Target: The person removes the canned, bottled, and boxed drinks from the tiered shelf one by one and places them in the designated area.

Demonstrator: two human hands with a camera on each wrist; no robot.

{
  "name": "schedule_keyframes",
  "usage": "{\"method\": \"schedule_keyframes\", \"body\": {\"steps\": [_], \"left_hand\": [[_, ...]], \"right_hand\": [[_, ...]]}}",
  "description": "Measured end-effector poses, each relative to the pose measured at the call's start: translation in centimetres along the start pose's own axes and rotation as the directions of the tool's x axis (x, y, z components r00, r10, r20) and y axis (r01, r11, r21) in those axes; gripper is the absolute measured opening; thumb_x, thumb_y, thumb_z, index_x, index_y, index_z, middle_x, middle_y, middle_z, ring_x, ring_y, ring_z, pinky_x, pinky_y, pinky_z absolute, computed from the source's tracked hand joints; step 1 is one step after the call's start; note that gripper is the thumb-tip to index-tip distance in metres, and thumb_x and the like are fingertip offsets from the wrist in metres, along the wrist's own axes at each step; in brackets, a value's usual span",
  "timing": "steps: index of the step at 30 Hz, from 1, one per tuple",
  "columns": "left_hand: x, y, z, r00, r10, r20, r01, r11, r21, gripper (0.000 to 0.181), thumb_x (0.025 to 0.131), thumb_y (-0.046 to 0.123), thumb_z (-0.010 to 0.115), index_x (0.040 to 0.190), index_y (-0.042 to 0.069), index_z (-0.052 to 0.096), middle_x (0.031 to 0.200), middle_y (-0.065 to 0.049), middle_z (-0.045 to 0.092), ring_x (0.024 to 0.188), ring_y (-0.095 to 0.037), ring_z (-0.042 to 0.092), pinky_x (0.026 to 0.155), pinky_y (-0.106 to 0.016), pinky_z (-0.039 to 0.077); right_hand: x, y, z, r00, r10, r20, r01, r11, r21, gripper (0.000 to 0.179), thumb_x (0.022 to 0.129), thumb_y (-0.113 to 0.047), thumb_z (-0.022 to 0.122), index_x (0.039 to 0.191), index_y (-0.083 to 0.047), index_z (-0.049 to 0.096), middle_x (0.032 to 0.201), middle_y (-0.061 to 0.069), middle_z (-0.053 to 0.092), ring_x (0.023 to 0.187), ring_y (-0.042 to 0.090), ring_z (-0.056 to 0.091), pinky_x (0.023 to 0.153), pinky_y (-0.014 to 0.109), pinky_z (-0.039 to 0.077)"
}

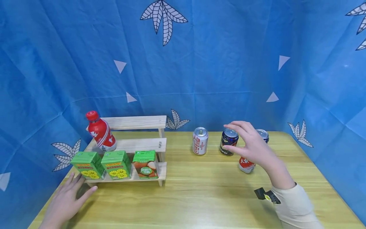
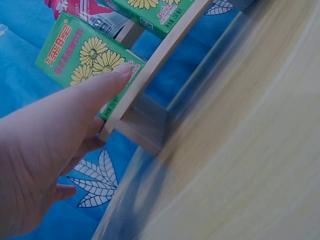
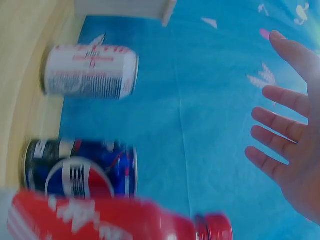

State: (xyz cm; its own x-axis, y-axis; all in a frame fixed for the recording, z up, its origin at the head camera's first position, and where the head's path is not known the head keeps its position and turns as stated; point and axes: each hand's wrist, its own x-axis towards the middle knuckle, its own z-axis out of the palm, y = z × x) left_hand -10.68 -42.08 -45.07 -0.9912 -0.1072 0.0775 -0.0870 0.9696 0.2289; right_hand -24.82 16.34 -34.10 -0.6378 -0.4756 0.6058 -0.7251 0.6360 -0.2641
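Observation:
My left hand is at the left front corner of a wooden tiered rack. In the left wrist view its thumb extends across the front of a green drink carton; whether it touches is unclear. My right hand is raised in the air, thumb and fingers spread, with nothing between them. Behind it in the head view stands a dark blue Pepsi can. Below it a red bottle is mostly hidden by the hand; the right wrist view shows the bottle upright beside the Pepsi can.
A white Coca-Cola can stands left of the Pepsi can. Another dark can is partly behind the right hand. The rack bears a red bottle, a middle green carton and a lychee carton. Blue cloth surrounds the table.

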Motion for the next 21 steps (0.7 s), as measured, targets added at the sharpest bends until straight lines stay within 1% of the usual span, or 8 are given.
{"method": "schedule_keyframes", "body": {"steps": [4, 8, 10, 16, 21], "left_hand": [[0.0, 0.1, -0.1, 1.000, -0.002, 0.002, 0.002, 1.000, 0.000, 0.087, 0.095, 0.061, 0.047, 0.147, -0.007, 0.034, 0.150, -0.037, 0.029, 0.146, -0.054, 0.003, 0.105, -0.079, 0.016], [-0.1, 0.1, 0.0, 1.000, -0.003, -0.005, 0.003, 1.000, -0.001, 0.086, 0.095, 0.061, 0.047, 0.147, -0.007, 0.035, 0.150, -0.037, 0.029, 0.145, -0.054, 0.005, 0.105, -0.079, 0.017], [-0.1, 0.1, 0.0, 1.000, -0.005, -0.007, 0.005, 1.000, -0.001, 0.086, 0.095, 0.061, 0.047, 0.147, -0.007, 0.035, 0.150, -0.037, 0.028, 0.146, -0.054, 0.004, 0.105, -0.079, 0.017], [0.0, 0.0, 0.0, 1.000, -0.007, -0.008, 0.008, 1.000, 0.006, 0.086, 0.095, 0.062, 0.047, 0.146, -0.007, 0.036, 0.150, -0.036, 0.030, 0.146, -0.053, 0.003, 0.105, -0.079, 0.017], [0.0, 0.1, 0.1, 1.000, -0.006, -0.011, 0.006, 1.000, 0.002, 0.086, 0.095, 0.062, 0.047, 0.145, -0.008, 0.037, 0.149, -0.036, 0.031, 0.146, -0.052, 0.002, 0.105, -0.078, 0.017]], "right_hand": [[1.1, -0.7, 1.2, 0.998, -0.055, -0.013, 0.055, 0.998, 0.040, 0.067, 0.072, -0.027, 0.086, 0.132, -0.014, 0.059, 0.133, 0.009, 0.055, 0.127, 0.028, 0.046, 0.101, 0.055, 0.047], [2.3, -1.5, 2.3, 0.992, -0.120, -0.028, 0.122, 0.991, 0.063, 0.065, 0.075, -0.033, 0.084, 0.132, -0.015, 0.059, 0.132, 0.008, 0.056, 0.125, 0.027, 0.048, 0.101, 0.053, 0.048], [2.8, -2.0, 2.8, 0.990, -0.141, -0.029, 0.143, 0.987, 0.073, 0.065, 0.076, -0.034, 0.083, 0.133, -0.015, 0.058, 0.131, 0.008, 0.056, 0.125, 0.027, 0.048, 0.100, 0.053, 0.048], [4.5, -3.6, 4.3, 0.985, -0.172, -0.020, 0.173, 0.978, 0.116, 0.063, 0.075, -0.032, 0.083, 0.131, -0.015, 0.059, 0.132, 0.007, 0.056, 0.126, 0.025, 0.048, 0.101, 0.050, 0.050], [5.8, -4.9, 5.4, 0.980, -0.200, -0.004, 0.199, 0.970, 0.143, 0.064, 0.077, -0.035, 0.082, 0.133, -0.016, 0.058, 0.133, 0.005, 0.056, 0.128, 0.023, 0.047, 0.107, 0.048, 0.047]]}}
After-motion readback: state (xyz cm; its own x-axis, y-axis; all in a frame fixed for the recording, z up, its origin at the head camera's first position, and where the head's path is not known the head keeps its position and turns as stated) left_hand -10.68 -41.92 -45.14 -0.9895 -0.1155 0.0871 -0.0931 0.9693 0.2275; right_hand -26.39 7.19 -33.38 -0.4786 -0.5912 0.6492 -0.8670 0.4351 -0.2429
